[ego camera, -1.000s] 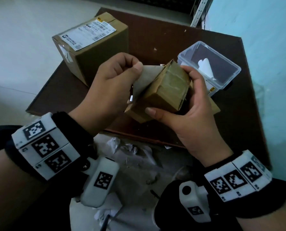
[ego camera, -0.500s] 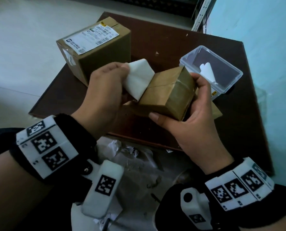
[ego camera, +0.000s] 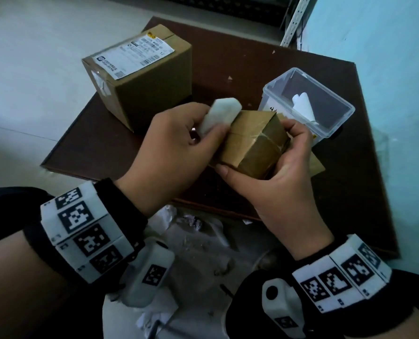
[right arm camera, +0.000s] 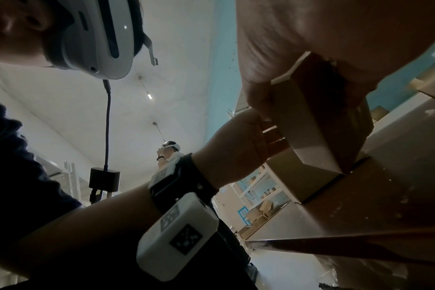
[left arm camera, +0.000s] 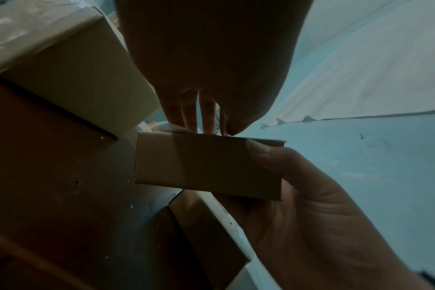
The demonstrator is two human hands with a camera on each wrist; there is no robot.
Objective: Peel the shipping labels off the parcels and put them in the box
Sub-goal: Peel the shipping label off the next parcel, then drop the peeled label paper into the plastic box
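Right hand (ego camera: 274,182) grips the small parcel (ego camera: 254,140) above the brown table (ego camera: 350,192), thumb and fingers clamped on opposite sides. Left hand (ego camera: 169,155) pinches the white label (ego camera: 219,115) at the parcel's left edge — label curled up. Clear box (ego camera: 335,116) just behind, one label inside; larger labelled parcel (ego camera: 142,77) far left.

Dark brown tabletop (ego camera: 252,62) w/ labelled parcel (ego camera: 140,77) beyond left hand, clear box (ego camera: 308,104) beyond right.

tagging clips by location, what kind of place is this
Probably a parcel storeroom or small warehouse: metal shelving stacked with cartons, a labelled cardboard parcel on a worn brown table, and a bare floor.
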